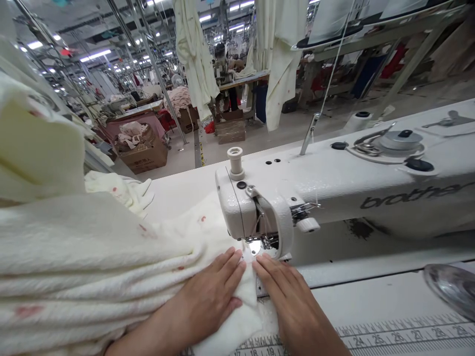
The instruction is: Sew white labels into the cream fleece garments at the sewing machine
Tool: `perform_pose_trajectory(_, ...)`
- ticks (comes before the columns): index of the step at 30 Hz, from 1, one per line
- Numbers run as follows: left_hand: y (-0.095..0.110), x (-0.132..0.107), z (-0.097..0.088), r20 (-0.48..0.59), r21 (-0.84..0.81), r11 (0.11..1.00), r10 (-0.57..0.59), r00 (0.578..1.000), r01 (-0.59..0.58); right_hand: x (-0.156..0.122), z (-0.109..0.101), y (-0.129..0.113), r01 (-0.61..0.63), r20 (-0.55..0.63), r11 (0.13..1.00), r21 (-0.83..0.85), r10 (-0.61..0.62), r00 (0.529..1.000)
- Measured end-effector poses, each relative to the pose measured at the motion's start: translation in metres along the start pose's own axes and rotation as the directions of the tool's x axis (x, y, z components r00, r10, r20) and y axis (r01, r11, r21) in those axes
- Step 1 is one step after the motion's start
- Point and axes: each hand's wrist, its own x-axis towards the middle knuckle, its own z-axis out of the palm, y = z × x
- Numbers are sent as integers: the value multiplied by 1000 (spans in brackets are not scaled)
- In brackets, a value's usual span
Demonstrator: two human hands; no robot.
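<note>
Cream fleecy fabric (156, 247) with small reddish prints lies across the left of the bed of a white sewing machine (260, 198) and runs in under its needle area. My left hand (213, 291) rests flat on this fabric, fingers stretched toward the presser foot (256, 242). On the other side of the foot, my right hand (287, 291) lies with fingers extended, tips at the fabric's edge beside the needle plate. A small light shines at the needle. The needle tip itself is too small to make out.
A printed ruler (393, 338) runs along the table's front edge. A shiny metal dish (451, 289) sits at the right. Cream garments (196, 59) hang beyond the machine, and thread cones (330, 20) stand above. A cardboard box (143, 151) with cloth is on the floor.
</note>
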Motion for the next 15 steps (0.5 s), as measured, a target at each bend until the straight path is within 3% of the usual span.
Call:
perform_pose_trajectory(7, -1, 0, 4, -27, -62, 998, -15, 1000, 13, 7, 4, 1, -39, 79, 998, -58, 43, 996)
perform_pose_trajectory(15, -4, 2, 9, -2, -42, 999, -29, 1000, 29, 11, 6, 3, -50, 65, 995, -89, 56, 996)
